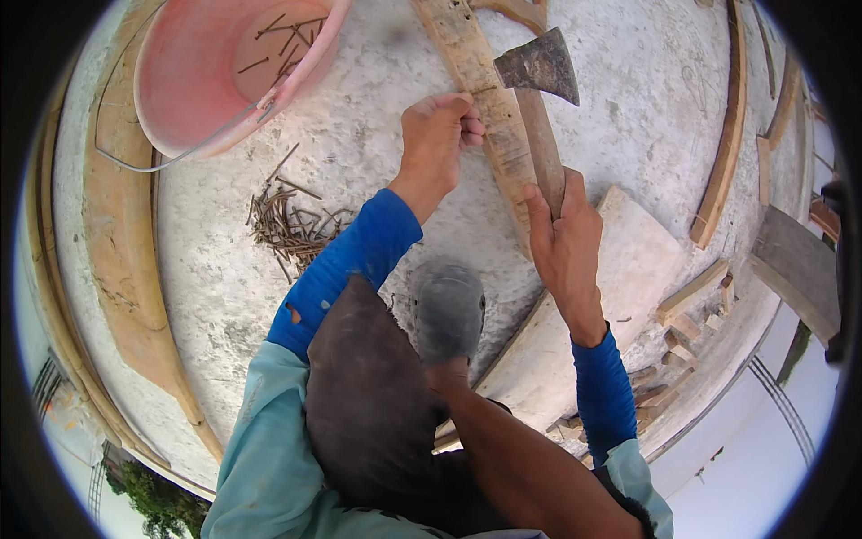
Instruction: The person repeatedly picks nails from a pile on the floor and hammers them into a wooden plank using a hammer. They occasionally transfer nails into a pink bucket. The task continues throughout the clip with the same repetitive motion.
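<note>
My right hand (572, 236) grips the wooden handle of a hatchet (539, 67), whose dark, worn metal head is above a long wooden board (502, 128). The head's broad blade edge faces right. My left hand (441, 138) is at the board's left edge with its fingers curled in. Just beyond the thumb, a thin rusty nail (483, 89) shows against the wood; whether the fingers touch it is unclear. Small dark holes mark the board's far end. A pile of rusty, partly bent nails (289, 226) lies on the concrete beside my left forearm.
A pink bucket (182, 81) with a wire handle holds several nails. Long planks (124, 222) lie along the left, and a timber strip (720, 135) at the right. A wide pale board (626, 242) and wood offcuts (680, 330) lie right of my shoe (448, 310).
</note>
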### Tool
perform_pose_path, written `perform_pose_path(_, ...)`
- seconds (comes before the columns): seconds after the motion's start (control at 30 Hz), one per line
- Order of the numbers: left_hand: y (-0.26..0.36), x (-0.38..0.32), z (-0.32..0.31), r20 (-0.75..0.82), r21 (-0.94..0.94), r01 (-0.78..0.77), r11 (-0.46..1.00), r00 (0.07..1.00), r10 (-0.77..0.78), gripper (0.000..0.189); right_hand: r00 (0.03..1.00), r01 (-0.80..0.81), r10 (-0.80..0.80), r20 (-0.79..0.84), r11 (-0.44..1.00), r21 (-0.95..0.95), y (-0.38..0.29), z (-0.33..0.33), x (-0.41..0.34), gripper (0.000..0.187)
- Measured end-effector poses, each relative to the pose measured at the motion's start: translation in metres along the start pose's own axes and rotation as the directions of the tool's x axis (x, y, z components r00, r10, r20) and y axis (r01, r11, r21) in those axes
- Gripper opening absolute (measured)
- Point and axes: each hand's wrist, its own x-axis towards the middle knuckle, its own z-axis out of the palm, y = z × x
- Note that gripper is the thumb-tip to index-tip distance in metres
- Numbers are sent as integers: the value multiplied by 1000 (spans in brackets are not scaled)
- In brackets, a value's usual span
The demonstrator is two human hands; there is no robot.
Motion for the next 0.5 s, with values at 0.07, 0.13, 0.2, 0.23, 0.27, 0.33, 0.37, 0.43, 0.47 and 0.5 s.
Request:
perform_pose_path(0.07,-2,1,3,-14,-23,-17,1000,1000,17,16,994,56,-54,-97,998,25,0,2,0,29)
perform_pose_path(0.13,-5,1,5,-16,-43,-35,998,999,34,16,1000,13,-9,28,987,-162,0,4,3,29)
perform_pose_path(0.2,-7,1,7,-38,-47,-44,998,998,42,16,997,0,17,72,974,-225,0,4,4,29)
perform_pose_path(0.23,-8,1,9,-61,-45,-47,998,997,44,15,999,10,1,54,980,-199,0,3,3,29)
perform_pose_path(0.27,-10,1,9,-70,-53,-54,997,996,50,15,1000,8,-4,20,983,-185,0,3,2,28)
perform_pose_path(0.33,-11,-1,10,-50,-55,-81,995,996,79,14,997,40,-45,-68,996,-79,0,3,0,27)
perform_pose_path(0.37,-12,-1,10,-53,-63,-101,993,994,98,14,996,-26,24,-89,999,-19,0,4,0,27)
perform_pose_path(0.43,-12,-1,12,-72,-66,-110,992,992,105,14,999,15,-7,35,975,-222,1,5,1,28)
perform_pose_path(0.47,-11,-1,12,-85,-73,-107,992,991,101,14,996,46,-22,85,955,-295,1,5,1,29)
perform_pose_path(0.5,-11,0,13,-87,-64,-110,992,991,104,14,995,6,24,101,958,-288,1,5,1,29)
